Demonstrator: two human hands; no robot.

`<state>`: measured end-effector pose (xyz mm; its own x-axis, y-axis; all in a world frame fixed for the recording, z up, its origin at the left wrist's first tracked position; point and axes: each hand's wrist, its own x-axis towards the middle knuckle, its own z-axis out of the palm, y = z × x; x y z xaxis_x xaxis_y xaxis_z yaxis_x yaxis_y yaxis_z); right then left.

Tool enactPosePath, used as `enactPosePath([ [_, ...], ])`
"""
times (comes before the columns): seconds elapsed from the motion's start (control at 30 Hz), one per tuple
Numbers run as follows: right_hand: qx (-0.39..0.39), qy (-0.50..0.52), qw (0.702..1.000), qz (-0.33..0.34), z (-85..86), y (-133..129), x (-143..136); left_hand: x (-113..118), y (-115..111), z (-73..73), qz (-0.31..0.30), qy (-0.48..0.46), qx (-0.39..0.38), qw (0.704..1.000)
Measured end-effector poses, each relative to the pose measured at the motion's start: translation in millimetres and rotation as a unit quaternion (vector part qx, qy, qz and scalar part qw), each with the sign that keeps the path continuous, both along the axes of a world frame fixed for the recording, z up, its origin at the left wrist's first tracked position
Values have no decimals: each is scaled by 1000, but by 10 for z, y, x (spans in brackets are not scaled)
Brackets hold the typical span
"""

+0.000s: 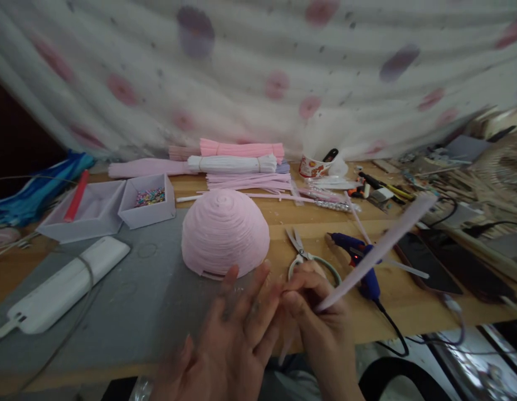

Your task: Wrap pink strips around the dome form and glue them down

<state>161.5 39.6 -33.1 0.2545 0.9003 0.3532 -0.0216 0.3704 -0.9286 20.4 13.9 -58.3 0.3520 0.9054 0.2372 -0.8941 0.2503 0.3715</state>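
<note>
My right hand (pixel 319 317) is closed around a pale pink pipe cleaner (pixel 379 250), which slants up to the right, blurred. Its thumb and forefinger pinch together at the fingertips of my left hand (pixel 233 340). My left hand is palm up with its fingers stretched out and slightly apart, smeared by motion. Whether anything small lies between the fingertips is hidden. Just beyond my left hand, a pink dome (pixel 225 234) of coiled pipe cleaner rests on a grey mat (pixel 137 312). Scissors (pixel 301 253) lie partly open behind my right hand.
A blue glue gun (pixel 359 259) with a red light lies at right, near dark phones (pixel 428 262). Left stand two boxes, one holding beads (pixel 150 197), and a white power bank (pixel 70 284). Pipe cleaner bundles (pixel 237 163) and a paper cup (pixel 315 166) line the back.
</note>
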Motion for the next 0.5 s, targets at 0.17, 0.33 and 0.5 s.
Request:
enactPosePath([
  [0.17,-29,12,997,-65,-79,-47,199,46,47,25,65,43,18,997],
  [0.33,-109,-53,992,-45,42,45,197,79,-10,194,112,146,28,983],
  [0.5,-98,-129,985,62,156,8,51,204,5,43,180,227,-12,957],
])
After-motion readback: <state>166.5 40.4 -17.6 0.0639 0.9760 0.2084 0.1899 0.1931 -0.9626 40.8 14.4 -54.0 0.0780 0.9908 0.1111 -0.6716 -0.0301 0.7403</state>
